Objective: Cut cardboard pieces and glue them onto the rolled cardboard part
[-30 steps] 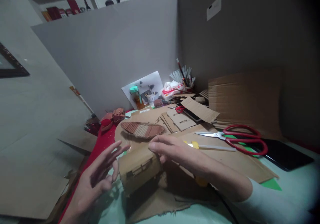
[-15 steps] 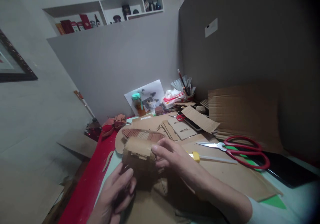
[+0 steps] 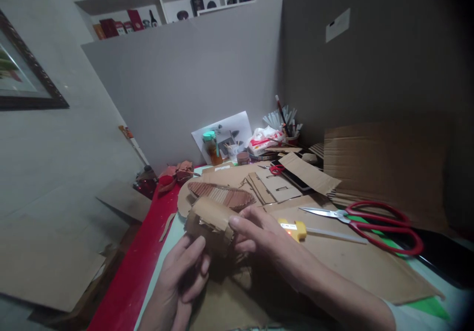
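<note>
A curved brown cardboard piece [image 3: 211,212] with a torn, ragged slot in its side is held over the table in both hands. My right hand [image 3: 259,232] grips its right end between thumb and fingers. At its lower left edge is my left hand [image 3: 183,272], thumb against the cardboard and the other fingers curled beneath. Just behind lies a boat-shaped tray of reddish ribbed cardboard [image 3: 222,196]. Beyond my right hand is a yellow glue gun [image 3: 297,231], partly covered by that hand, with a clear glue stick [image 3: 336,236] sticking out of its back.
Large red-handled scissors [image 3: 342,215] lie at the right beside a black phone [image 3: 444,257]. Cardboard sheets [image 3: 355,259] cover much of the table. Farther back stand a teal-lidded bottle [image 3: 212,148], a tissue pack [image 3: 264,141] and a cup of sticks [image 3: 292,138]. Grey panels [image 3: 192,84] enclose the back.
The cardboard piece has tilted in my hands, its right end now lower. My left thumb has come up against its edge. The whole view has shifted slightly, showing more of the glue gun.
</note>
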The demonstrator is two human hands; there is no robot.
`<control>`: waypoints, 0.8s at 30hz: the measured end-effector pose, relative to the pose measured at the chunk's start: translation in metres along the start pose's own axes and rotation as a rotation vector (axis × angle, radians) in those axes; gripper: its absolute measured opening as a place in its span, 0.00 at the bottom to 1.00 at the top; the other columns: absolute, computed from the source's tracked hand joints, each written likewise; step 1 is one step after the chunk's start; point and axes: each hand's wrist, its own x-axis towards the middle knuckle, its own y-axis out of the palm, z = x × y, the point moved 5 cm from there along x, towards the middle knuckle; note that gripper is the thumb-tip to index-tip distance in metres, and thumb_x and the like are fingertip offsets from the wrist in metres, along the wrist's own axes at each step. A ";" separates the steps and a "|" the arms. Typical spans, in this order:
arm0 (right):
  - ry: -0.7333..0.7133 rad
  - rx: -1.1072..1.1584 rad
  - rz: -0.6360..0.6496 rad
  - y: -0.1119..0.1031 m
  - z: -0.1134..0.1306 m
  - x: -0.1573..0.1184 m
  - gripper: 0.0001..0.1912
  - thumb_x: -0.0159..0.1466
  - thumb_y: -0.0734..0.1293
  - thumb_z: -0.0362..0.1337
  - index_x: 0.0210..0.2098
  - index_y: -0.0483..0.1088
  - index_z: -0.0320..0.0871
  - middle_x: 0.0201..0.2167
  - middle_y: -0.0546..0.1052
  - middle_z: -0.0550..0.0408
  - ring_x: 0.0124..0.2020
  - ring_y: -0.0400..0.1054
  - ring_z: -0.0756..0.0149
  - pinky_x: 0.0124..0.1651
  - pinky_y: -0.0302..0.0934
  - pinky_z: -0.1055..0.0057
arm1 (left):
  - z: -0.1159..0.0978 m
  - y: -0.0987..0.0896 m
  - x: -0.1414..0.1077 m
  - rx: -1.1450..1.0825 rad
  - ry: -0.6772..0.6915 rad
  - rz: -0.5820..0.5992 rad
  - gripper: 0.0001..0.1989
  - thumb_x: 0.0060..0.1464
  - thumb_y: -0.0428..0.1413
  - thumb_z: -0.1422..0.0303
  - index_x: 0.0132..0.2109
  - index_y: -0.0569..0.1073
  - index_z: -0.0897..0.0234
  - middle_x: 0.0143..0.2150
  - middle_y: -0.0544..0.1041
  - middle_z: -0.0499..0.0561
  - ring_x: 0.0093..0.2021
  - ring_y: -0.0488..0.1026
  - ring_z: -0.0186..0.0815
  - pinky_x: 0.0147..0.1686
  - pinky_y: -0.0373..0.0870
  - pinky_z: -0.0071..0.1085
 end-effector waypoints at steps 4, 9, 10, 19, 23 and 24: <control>0.027 -0.048 -0.009 0.001 -0.004 -0.003 0.23 0.65 0.70 0.58 0.39 0.64 0.45 0.37 0.75 0.54 0.42 0.75 0.57 0.50 0.66 0.56 | 0.001 -0.003 -0.003 -0.078 -0.017 0.003 0.17 0.46 0.72 0.59 0.30 0.75 0.66 0.23 0.71 0.47 0.17 0.52 0.20 0.17 0.44 0.19; 0.022 -0.124 0.007 0.004 -0.006 -0.005 0.21 0.65 0.71 0.55 0.39 0.64 0.46 0.38 0.77 0.54 0.43 0.75 0.57 0.49 0.66 0.59 | 0.003 -0.005 -0.001 -0.205 -0.081 0.015 0.16 0.43 0.74 0.63 0.28 0.75 0.67 0.22 0.71 0.48 0.18 0.58 0.21 0.16 0.46 0.16; 0.014 -0.145 0.012 0.005 -0.005 -0.006 0.20 0.66 0.71 0.54 0.39 0.63 0.46 0.38 0.77 0.55 0.42 0.75 0.58 0.48 0.66 0.60 | 0.003 -0.005 0.000 -0.235 -0.100 0.021 0.16 0.42 0.75 0.64 0.29 0.77 0.67 0.22 0.71 0.48 0.20 0.60 0.22 0.16 0.48 0.16; -0.022 -0.313 0.067 0.014 0.003 -0.016 0.21 0.57 0.75 0.48 0.38 0.63 0.46 0.38 0.76 0.53 0.40 0.74 0.55 0.42 0.67 0.60 | 0.007 -0.013 0.001 -0.464 -0.324 0.160 0.11 0.44 0.73 0.69 0.32 0.82 0.70 0.23 0.77 0.50 0.20 0.67 0.25 0.18 0.62 0.19; -0.085 -0.335 0.076 0.015 0.010 -0.018 0.20 0.55 0.76 0.39 0.40 0.64 0.47 0.37 0.75 0.57 0.39 0.74 0.59 0.42 0.69 0.63 | 0.009 -0.019 0.002 -0.469 -0.415 0.280 0.12 0.50 0.68 0.66 0.40 0.83 0.69 0.26 0.81 0.53 0.24 0.76 0.35 0.27 0.75 0.29; -0.098 -0.341 0.074 0.015 0.011 -0.019 0.21 0.55 0.77 0.39 0.42 0.64 0.47 0.38 0.75 0.57 0.39 0.75 0.59 0.42 0.69 0.63 | 0.009 -0.021 0.003 -0.472 -0.434 0.308 0.12 0.52 0.67 0.67 0.42 0.83 0.69 0.29 0.84 0.53 0.28 0.80 0.39 0.31 0.78 0.31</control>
